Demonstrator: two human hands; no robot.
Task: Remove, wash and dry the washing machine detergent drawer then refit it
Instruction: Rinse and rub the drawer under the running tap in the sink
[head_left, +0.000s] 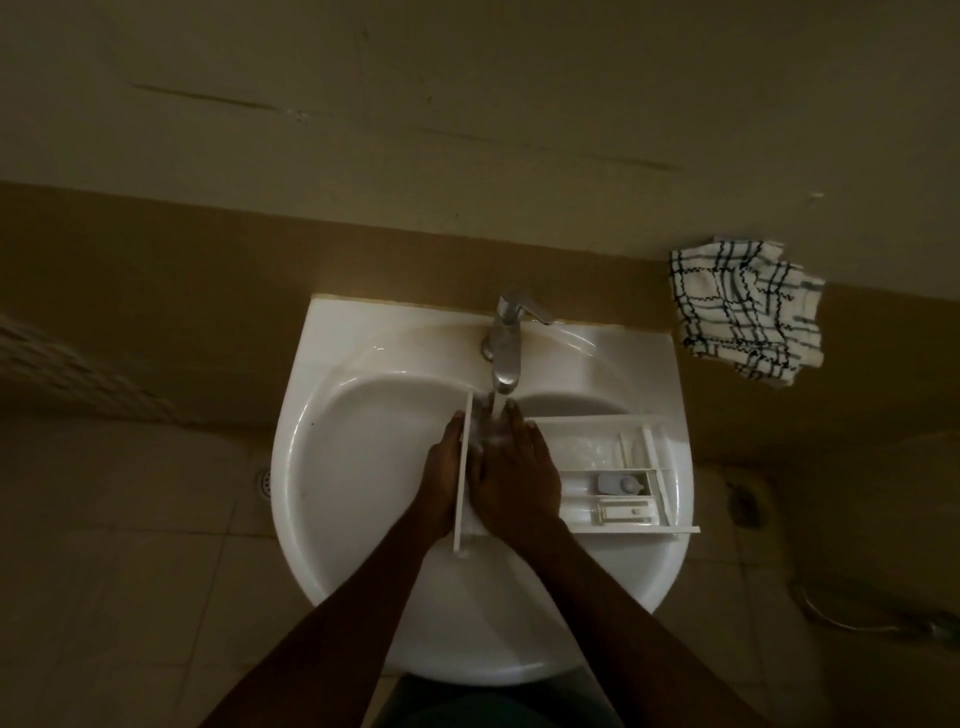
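Centre frame I see the left hand (441, 467) flat against the detergent drawer (587, 448), right hand (514, 478) flat inside it under the running tap (506, 343).

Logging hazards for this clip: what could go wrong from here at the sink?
The drawer lies with its far end on the right rim of the sink, steadied only by the left hand at its front panel and the right hand inside; wet, it could slip off. Water from the tap hits the drawer and may splash onto the floor.
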